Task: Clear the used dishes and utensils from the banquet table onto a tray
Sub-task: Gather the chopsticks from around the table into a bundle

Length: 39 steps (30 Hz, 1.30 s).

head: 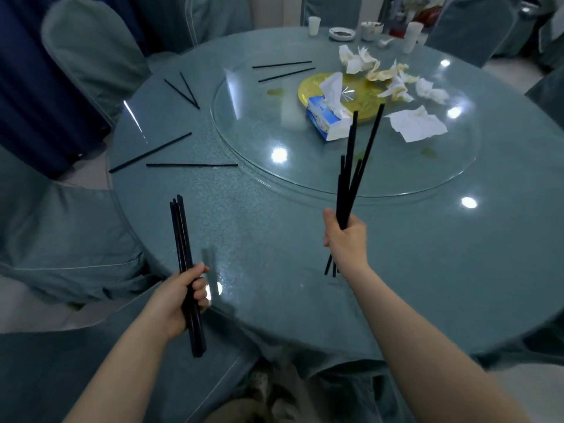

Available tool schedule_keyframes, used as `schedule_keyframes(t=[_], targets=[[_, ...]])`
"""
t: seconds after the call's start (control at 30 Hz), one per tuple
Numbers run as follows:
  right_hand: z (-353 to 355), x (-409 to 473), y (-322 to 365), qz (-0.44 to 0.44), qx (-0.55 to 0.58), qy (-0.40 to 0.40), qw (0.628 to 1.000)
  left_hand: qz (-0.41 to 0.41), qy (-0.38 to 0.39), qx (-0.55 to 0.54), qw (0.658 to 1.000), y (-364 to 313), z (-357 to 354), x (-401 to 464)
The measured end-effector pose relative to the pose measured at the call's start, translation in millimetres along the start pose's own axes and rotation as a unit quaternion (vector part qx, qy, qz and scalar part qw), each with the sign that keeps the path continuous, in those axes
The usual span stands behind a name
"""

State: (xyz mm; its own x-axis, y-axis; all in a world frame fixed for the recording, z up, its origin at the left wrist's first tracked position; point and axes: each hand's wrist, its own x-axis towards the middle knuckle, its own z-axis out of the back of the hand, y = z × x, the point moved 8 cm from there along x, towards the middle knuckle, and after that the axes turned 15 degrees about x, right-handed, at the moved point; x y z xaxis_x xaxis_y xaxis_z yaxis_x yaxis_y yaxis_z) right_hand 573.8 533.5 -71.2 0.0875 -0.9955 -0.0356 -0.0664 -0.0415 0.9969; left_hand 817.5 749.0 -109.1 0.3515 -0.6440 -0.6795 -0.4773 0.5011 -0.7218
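My left hand [180,297] grips a tidy bundle of black chopsticks [181,233] upright over the table's near left edge. A looser bundle of black chopsticks [354,166] fans out upward from my right hand [346,239], which is closed around it above the table's near side. More black chopsticks lie loose on the round glass-topped table [305,254]: one pair [171,157] at the left, a crossed pair [184,90] further back, and a pair [283,70] on the glass turntable [274,132]. Far across the table stand a white cup [314,25], a small dish [342,33] and a bowl [371,29].
On the turntable sit a yellow plate [311,87], a blue tissue box [328,117] and crumpled napkins [393,77]. A flat napkin [416,123] lies to the right. Chairs in teal covers [61,227] ring the table. No tray is in view.
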Motion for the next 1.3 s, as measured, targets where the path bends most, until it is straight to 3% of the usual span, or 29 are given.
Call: schedule_keyframes(t=[0.4,0.7,0.93,1.1,1.3], targets=[[17.1,-17.0,-31.8,0.015,-0.021,0.015,1.000,-0.024,-0.020,-0.012,0.999,23.8,2.1,-9.9],[34.3,-43.5,-91.1,-0.061,-0.122,0.036,0.990,-0.050,-0.041,-0.018,0.998,27.1,12.7,-29.0],[-43.9,-59.4,-34.5,-0.008,-0.168,0.178,0.969,-0.084,-0.096,-0.075,0.989,7.6,31.5,-85.7],[-116.1,-89.2,14.4,0.027,-0.178,0.263,0.948,-0.128,-0.117,-0.193,0.966,-13.2,55.8,-119.4],[-218.1,-165.6,76.3,0.068,-0.220,0.404,0.885,-0.193,-0.205,-0.257,0.924,-27.6,123.0,-176.6]])
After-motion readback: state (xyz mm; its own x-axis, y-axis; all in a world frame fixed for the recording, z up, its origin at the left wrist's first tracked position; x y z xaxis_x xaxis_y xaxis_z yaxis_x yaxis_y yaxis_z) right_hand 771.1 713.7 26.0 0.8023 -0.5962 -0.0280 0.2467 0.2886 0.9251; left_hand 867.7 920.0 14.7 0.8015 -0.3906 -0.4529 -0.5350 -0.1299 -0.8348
